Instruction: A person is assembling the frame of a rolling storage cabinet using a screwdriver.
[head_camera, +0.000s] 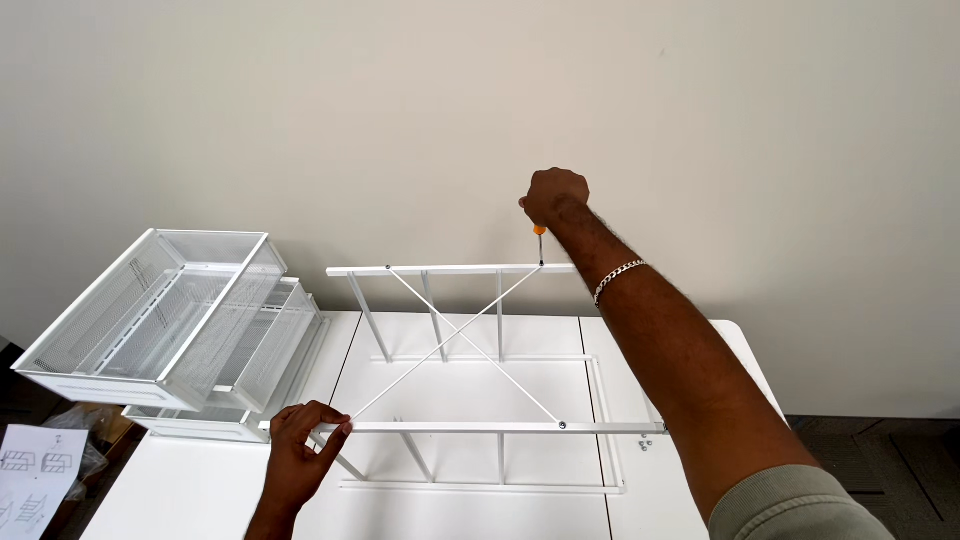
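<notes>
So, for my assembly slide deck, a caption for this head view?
Right hand drives a screwdriver into a white metal frame while the left hand steadies its near rail.

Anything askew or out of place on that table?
A few things. The stacked mesh drawers sit tilted and hang over the table's left edge. Small loose fasteners lie near the frame's right end. Instruction sheets are on the floor. The right hand holds a screwdriver; the left hand grips the frame's near rail.

Right hand (553, 195) drives a screwdriver (540, 243) into the white frame (470, 350); left hand (300, 450) steadies it.
</notes>
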